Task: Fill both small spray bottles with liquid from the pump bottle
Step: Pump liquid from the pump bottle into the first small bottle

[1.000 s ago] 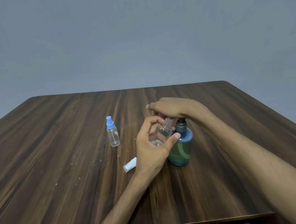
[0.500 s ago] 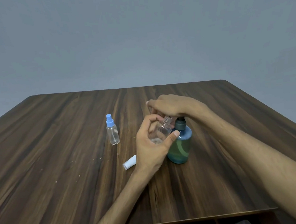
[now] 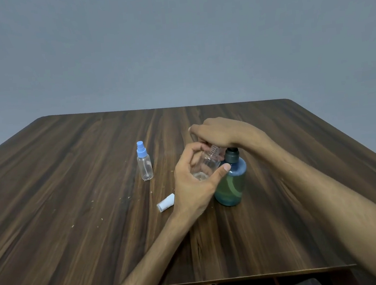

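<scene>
Head view shows the left hand (image 3: pixel 194 183) with fingers curled round the open spray bottle (image 3: pixel 204 167), tilted beside the pump bottle (image 3: pixel 231 181) on the bench (image 3: pixel 75 222). Right hand (image 3: pixel 218 134) presses the pump, fingers bent over it. Liquid may miss the narrow neck and spill if the bottle drifts.

Two bare forearms, no sleeves in view, left hand (image 3: pixel 194 185), right hand (image 3: pixel 221 133), nothing worn

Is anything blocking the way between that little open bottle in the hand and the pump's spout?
Nothing visible does. The left hand holds the open spray bottle tilted right beside the pump bottle, its threaded neck up under the right hand, which covers the pump head. The spout itself is hidden by that hand.
</scene>
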Available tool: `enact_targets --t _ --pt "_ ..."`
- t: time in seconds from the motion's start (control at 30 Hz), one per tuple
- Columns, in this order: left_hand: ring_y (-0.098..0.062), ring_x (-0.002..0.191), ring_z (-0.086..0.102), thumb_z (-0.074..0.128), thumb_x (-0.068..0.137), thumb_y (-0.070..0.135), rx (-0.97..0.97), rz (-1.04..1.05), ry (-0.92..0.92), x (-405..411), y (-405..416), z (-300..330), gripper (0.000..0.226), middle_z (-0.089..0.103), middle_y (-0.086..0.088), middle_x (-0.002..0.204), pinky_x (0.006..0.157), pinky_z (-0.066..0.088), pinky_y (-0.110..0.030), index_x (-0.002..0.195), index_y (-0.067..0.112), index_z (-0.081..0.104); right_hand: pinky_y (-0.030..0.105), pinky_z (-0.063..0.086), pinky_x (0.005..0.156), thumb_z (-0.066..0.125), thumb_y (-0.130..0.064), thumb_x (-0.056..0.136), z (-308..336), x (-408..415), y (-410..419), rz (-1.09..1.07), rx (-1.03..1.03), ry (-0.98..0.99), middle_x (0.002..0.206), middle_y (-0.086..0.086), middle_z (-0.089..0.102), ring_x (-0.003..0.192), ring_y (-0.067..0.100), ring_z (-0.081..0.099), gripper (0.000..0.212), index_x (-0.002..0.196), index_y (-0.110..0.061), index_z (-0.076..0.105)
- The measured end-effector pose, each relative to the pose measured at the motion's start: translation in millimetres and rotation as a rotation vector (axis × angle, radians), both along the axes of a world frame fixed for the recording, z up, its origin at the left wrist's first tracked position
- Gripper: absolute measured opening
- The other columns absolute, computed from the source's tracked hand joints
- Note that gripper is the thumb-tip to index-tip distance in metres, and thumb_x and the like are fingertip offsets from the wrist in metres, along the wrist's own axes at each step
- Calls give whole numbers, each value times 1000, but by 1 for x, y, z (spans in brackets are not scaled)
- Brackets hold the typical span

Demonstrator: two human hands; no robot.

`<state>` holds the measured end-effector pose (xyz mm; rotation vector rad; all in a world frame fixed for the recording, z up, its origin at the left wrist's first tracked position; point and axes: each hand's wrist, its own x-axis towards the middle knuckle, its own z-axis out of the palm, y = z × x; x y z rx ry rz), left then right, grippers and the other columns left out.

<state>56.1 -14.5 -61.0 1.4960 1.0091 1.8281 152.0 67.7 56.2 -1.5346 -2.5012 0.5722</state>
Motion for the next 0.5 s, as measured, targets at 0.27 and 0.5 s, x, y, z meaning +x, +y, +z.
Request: enact_targets --t 0.27,0.5 --pt "-20 99 80 93 78 7 17 -3 -7 0 -2 1 47 81 -6 104 88 64 -30 114 4 64 38 44 69 31 -35 107 -1 1 1 4 -14 0 66 7 67 63 22 52 57 59 -14 55" --pt "-22 99 80 93 79 7 9 -3 5 -1 -1 0 47 81 -6 104 88 65 -36 115 5 64 42 50 75 29 -37 106 -1 3 1 -22 23 34 77 7 73 74 27 62 57 70 -12 65"
